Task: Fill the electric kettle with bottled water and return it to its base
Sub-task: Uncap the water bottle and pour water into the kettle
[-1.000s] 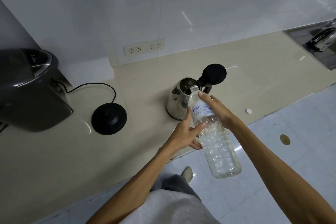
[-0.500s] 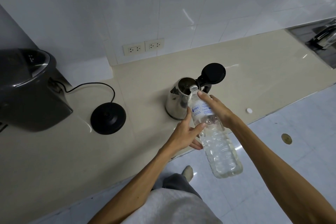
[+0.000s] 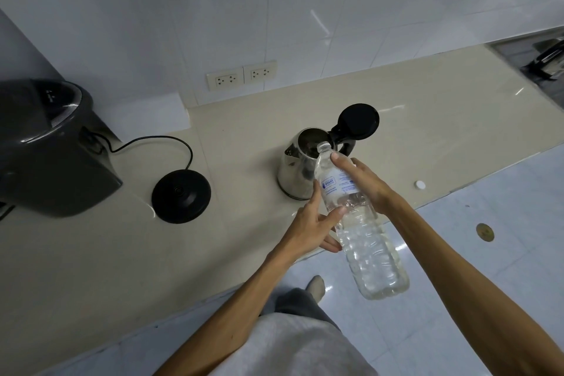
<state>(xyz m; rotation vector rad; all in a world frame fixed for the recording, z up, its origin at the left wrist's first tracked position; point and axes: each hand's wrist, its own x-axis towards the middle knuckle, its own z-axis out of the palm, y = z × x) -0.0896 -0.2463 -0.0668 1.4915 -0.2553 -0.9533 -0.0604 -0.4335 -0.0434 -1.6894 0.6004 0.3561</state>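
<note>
The polished steel electric kettle [image 3: 297, 169], lid open, stands near the surface's front edge, apart from its black round base [image 3: 181, 196]. The clear plastic water bottle [image 3: 360, 223] is gripped by the right hand [image 3: 363, 181] and steadied by the left hand [image 3: 311, 229]; its mouth should be kept over the opening and tilted gradually.

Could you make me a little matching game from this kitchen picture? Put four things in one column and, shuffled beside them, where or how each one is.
Things:
1. kettle
2. kettle base
3. bottle
4. bottle cap

States:
A. lies small and white near the counter's front edge
B. tilted, held in both hands, neck at an opening
C. stands on the counter with its lid flipped open
D. flat black disc with a cord, nothing on it

Pairs: 1-C, 2-D, 3-B, 4-A

The left hand and right hand both grip the bottle.
</note>
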